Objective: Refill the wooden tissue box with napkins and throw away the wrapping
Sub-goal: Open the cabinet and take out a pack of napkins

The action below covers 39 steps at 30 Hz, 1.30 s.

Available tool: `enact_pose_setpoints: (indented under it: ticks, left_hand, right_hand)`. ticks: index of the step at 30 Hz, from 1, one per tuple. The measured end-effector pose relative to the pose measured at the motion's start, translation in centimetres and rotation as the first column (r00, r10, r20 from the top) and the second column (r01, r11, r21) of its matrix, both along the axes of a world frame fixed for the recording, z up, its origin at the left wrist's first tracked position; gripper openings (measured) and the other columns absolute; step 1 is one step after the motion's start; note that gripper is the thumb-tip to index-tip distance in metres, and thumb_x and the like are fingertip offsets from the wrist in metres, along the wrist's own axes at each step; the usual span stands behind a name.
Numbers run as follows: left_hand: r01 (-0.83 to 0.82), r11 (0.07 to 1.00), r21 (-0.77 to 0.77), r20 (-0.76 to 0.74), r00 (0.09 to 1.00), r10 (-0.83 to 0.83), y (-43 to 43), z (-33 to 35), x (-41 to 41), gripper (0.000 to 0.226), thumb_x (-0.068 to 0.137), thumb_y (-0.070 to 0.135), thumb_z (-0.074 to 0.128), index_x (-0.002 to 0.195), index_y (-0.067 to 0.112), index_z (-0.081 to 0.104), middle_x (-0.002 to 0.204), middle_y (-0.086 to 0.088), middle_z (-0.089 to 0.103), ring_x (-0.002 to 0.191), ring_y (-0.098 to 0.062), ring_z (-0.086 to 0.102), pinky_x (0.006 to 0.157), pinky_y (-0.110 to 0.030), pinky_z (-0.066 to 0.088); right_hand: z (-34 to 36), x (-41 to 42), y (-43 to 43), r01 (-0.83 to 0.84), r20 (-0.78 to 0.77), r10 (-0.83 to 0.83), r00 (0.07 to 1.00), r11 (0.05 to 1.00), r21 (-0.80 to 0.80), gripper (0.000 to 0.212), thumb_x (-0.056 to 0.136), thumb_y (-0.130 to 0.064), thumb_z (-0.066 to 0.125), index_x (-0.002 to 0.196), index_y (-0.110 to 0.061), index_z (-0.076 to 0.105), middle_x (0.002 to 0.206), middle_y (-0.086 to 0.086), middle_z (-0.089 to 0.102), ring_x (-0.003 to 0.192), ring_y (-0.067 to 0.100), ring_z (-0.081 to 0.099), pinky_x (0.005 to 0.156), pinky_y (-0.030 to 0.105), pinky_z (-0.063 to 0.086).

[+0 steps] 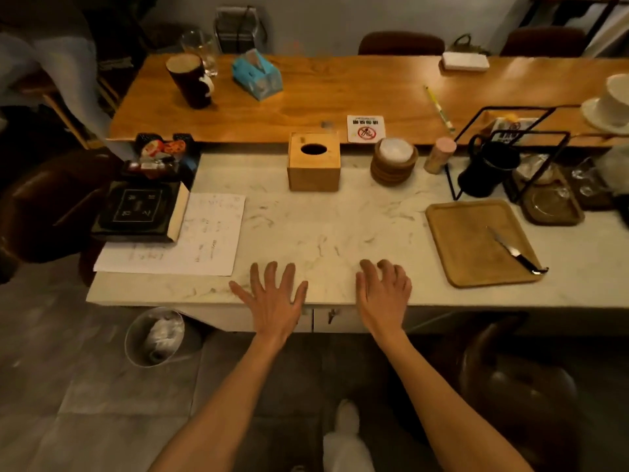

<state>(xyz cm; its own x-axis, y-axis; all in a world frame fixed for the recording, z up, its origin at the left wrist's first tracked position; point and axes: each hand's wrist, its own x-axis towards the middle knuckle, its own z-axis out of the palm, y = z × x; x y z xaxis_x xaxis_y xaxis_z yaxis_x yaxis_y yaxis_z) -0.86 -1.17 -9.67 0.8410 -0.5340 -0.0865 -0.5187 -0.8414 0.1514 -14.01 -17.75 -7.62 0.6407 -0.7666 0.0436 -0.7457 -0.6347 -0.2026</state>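
The wooden tissue box (313, 168) stands upright at the back of the white marble counter (326, 233), its oval top hole dark with no napkin showing. A blue wrapped pack of napkins (257, 75) lies on the raised wooden bar top (340, 93) behind it, to the left. A white stack of napkins (465, 61) rests far right on that bar. My left hand (272, 298) and my right hand (384, 292) lie flat, fingers spread, on the counter's front edge, holding nothing. A clear waste bin (155, 337) with crumpled paper stands on the floor at lower left.
A wooden tray (476, 247) with a knife (514, 250) sits at right. Papers (204, 236) and a black boxed clock (139, 209) lie at left. Stacked coasters (393, 161), a black mug (486, 175), a wire rack and glasses crowd the back right. A dark cup (190, 80) stands on the bar.
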Motion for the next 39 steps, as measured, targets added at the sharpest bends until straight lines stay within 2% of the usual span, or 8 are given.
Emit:
enact_pose_setpoints:
  ticks: [10, 15, 20, 24, 27, 31, 36, 39]
  left_hand:
    - [0.100, 0.980, -0.172, 0.346, 0.937, -0.035, -1.4, -3.4, 0.9, 0.050, 0.093, 0.040, 0.040, 0.143, 0.037, 0.044, 0.153, -0.001, 0.040, 0.142, -0.039, 0.031, 0.108, -0.074, 0.014]
    - [0.193, 0.901, -0.389, 0.444, 0.896, 0.000, -1.5, -5.2, 1.1, 0.046, 0.095, 0.039, 0.035, 0.130, 0.027, 0.062, 0.135, -0.002, 0.061, 0.129, -0.028, 0.053, 0.109, -0.056, 0.032]
    - [0.332, 0.774, -0.540, 0.628, 0.771, 0.107, -1.7, -6.6, 1.5, 0.043, 0.094, 0.028, 0.036, 0.103, 0.020, 0.077, 0.105, 0.002, 0.076, 0.098, -0.020, 0.070, 0.085, -0.035, 0.041]
    - [0.354, 0.702, -0.618, 0.643, 0.741, 0.194, -1.2, -7.0, 0.9, 0.045, 0.098, 0.029, 0.036, 0.080, 0.008, 0.072, 0.070, -0.012, 0.067, 0.060, -0.022, 0.050, 0.078, -0.036, 0.036]
    - [0.350, 0.694, -0.629, 0.667, 0.701, 0.251, -1.1, -7.0, 0.3, 0.049, 0.099, 0.027, 0.037, 0.067, 0.002, 0.064, 0.057, -0.010, 0.043, 0.057, -0.021, 0.037, 0.078, -0.040, 0.039]
    - [0.354, 0.740, -0.572, 0.655, 0.740, 0.154, -0.3, -5.4, -0.2, 0.049, 0.101, 0.030, 0.033, 0.080, 0.005, 0.070, 0.066, -0.013, 0.055, 0.065, -0.020, 0.041, 0.082, -0.039, 0.039]
    - [0.424, 0.841, -0.337, 0.624, 0.769, -0.137, 1.9, -5.0, -0.6, 0.037, 0.103, 0.038, 0.027, 0.117, 0.021, 0.056, 0.119, -0.007, 0.063, 0.101, -0.020, 0.054, 0.092, -0.037, 0.040]
    - [0.395, 0.757, -0.521, 0.595, 0.804, -0.010, 3.8, -9.3, -2.7, 0.048, 0.101, 0.043, 0.034, 0.141, 0.019, 0.040, 0.147, -0.003, 0.044, 0.137, -0.021, 0.037, 0.113, -0.042, 0.032]
  right_hand:
    - [-4.9, 0.8, -0.6, -0.009, 0.255, 0.068, 0.965, 0.975, -0.224, 0.047, 0.095, -0.037, 0.035, 0.134, -0.027, 0.058, 0.142, 0.004, 0.054, 0.136, 0.030, 0.044, 0.113, 0.045, 0.033]
    - [-6.6, 0.6, -0.5, 0.020, 0.542, 0.227, 0.809, 0.911, -0.411, 0.041, 0.094, -0.032, 0.039, 0.106, -0.018, 0.076, 0.114, 0.001, 0.072, 0.112, 0.019, 0.066, 0.091, 0.035, 0.047]
    - [-8.1, 0.8, -0.5, 0.123, 0.684, 0.306, 0.662, 0.856, -0.502, 0.046, 0.098, -0.034, 0.036, 0.087, -0.020, 0.079, 0.083, -0.002, 0.077, 0.074, 0.014, 0.070, 0.073, 0.029, 0.042]
    - [-9.1, 0.3, 0.4, 0.160, 0.689, 0.276, 0.670, 0.853, -0.497, 0.045, 0.098, -0.039, 0.036, 0.082, -0.021, 0.074, 0.068, -0.002, 0.067, 0.066, 0.012, 0.056, 0.077, 0.027, 0.029]
    - [-9.4, 0.2, 0.7, 0.151, 0.668, 0.289, 0.685, 0.841, -0.519, 0.044, 0.099, -0.039, 0.036, 0.080, -0.019, 0.070, 0.070, 0.000, 0.063, 0.069, 0.014, 0.055, 0.086, 0.033, 0.036]
    - [-8.2, -0.2, 1.3, 0.102, 0.666, 0.261, 0.699, 0.885, -0.455, 0.043, 0.100, -0.037, 0.036, 0.089, -0.016, 0.072, 0.080, 0.003, 0.067, 0.076, 0.013, 0.055, 0.090, 0.035, 0.035]
    - [-8.2, -0.8, 1.5, 0.046, 0.635, 0.294, 0.714, 0.885, -0.463, 0.041, 0.101, -0.037, 0.035, 0.090, -0.018, 0.070, 0.082, 0.001, 0.066, 0.083, 0.016, 0.059, 0.092, 0.036, 0.035]
    - [-9.0, -0.6, 1.3, 0.052, 0.613, 0.327, 0.719, 0.854, -0.517, 0.040, 0.100, -0.039, 0.034, 0.092, -0.020, 0.069, 0.088, 0.000, 0.068, 0.089, 0.017, 0.060, 0.092, 0.036, 0.035]
